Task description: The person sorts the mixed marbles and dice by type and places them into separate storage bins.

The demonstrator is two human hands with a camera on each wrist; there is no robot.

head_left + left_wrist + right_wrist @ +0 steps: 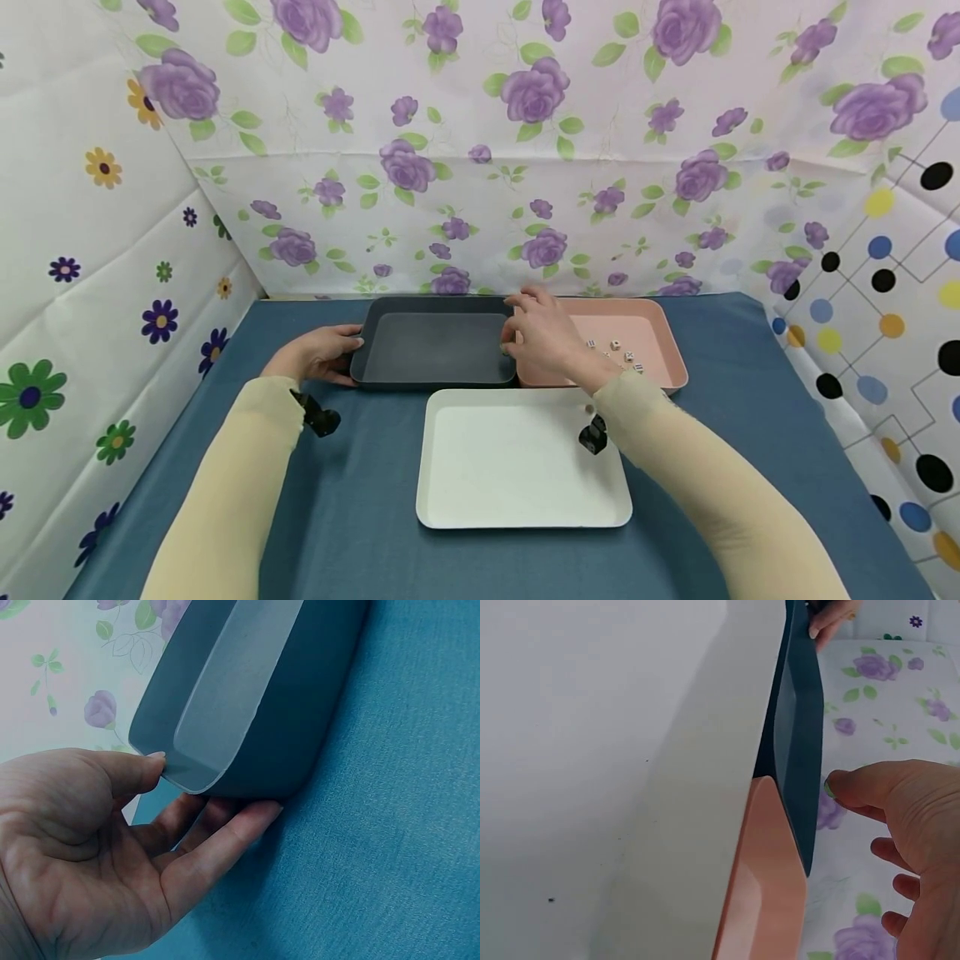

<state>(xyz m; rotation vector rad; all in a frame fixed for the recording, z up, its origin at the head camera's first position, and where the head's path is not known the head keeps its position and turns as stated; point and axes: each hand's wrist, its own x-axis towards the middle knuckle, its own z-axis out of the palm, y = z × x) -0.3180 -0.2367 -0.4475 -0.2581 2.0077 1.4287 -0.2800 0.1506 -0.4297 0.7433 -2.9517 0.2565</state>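
At the left end of the dark grey tray (442, 346), my left hand (318, 354) grips the corner. In the left wrist view its thumb (139, 772) lies at the rim and the other fingers rest against the outer wall. My right hand (546, 333) is above the seam between the dark tray and the pink tray (663, 342). A small green piece (829, 788) shows at the tips of its thumb and forefinger, pinched there; its exact shape is hidden. Several small white cubes with dark markings (628, 357) lie in the pink tray, partly behind the right wrist.
In front of both trays lies a white tray (517, 467), its right side under my right forearm. A blue cloth (345, 517) covers the table. Flowered sheets (465, 150) rise behind and at the left, and a dotted sheet (885, 333) stands at the right.
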